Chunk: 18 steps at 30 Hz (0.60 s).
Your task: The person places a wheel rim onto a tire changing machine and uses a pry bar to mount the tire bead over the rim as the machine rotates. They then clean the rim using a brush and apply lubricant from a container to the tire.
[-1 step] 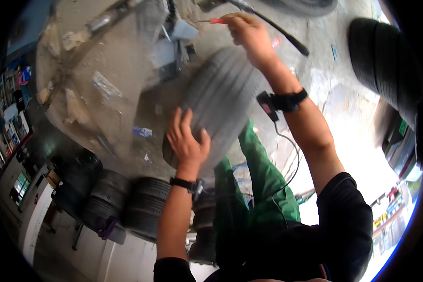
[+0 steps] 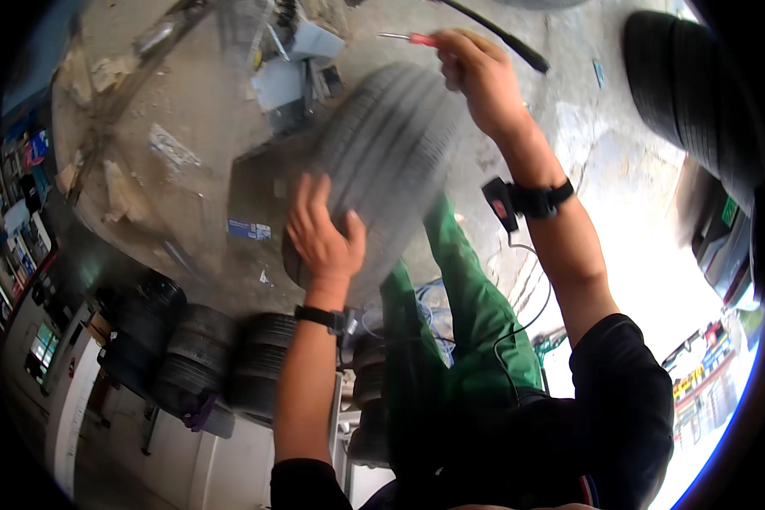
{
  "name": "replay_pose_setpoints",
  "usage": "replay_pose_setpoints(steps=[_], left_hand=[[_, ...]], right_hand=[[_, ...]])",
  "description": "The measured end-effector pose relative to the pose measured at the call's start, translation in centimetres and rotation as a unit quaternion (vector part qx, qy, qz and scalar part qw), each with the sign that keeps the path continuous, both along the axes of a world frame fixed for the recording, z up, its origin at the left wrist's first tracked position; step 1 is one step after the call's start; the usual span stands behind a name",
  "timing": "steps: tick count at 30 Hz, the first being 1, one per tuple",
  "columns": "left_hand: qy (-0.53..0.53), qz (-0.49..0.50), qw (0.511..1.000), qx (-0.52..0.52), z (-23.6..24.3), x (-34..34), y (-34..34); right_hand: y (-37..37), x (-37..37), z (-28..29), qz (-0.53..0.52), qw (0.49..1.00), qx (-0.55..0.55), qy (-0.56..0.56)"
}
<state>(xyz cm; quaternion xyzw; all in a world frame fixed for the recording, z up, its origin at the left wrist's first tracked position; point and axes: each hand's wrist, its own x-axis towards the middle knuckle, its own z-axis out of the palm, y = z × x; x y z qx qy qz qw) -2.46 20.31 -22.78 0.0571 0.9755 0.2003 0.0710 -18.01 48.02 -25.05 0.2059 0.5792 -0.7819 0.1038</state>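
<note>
Tire (image 2: 391,140), 1 pc., dk grey, ctr. of frame; my L hand (image 2: 325,242) flat against its lower left, fingers spread. My R hand (image 2: 483,81), upper ctr.-right, closed round red-handled tool (image 2: 422,40).

Left hand (image 2: 324,242) of the person: back upward, fingers extended toward the far side, thumb set apart to the right; left forearm (image 2: 303,399) runs nearly straight from the near edge. Right hand (image 2: 482,82): reaching farther out, fingers curled in a grip; right forearm (image 2: 567,242) slants from right elbow (image 2: 588,285) toward far left.
</note>
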Motion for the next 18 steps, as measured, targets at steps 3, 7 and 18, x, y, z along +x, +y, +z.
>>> replay_pose_setpoints(steps=[3,7,18], left_hand=[[0.032,-0.015,0.999,-0.012,-0.6,-1.1,-0.4],[0.040,-0.046,0.998,-0.031,-1.5,-2.0,0.6],[0.017,-0.036,0.999,-0.014,-2.7,-2.2,0.2]], right_hand=[[3.3,8.9,0.4,-0.056,0.991,-0.062,-0.106],[3.2,20.9,-0.1,-0.097,0.974,-0.085,-0.184],[-6.8,37.4,-6.6,-0.145,0.945,-0.162,-0.244]])
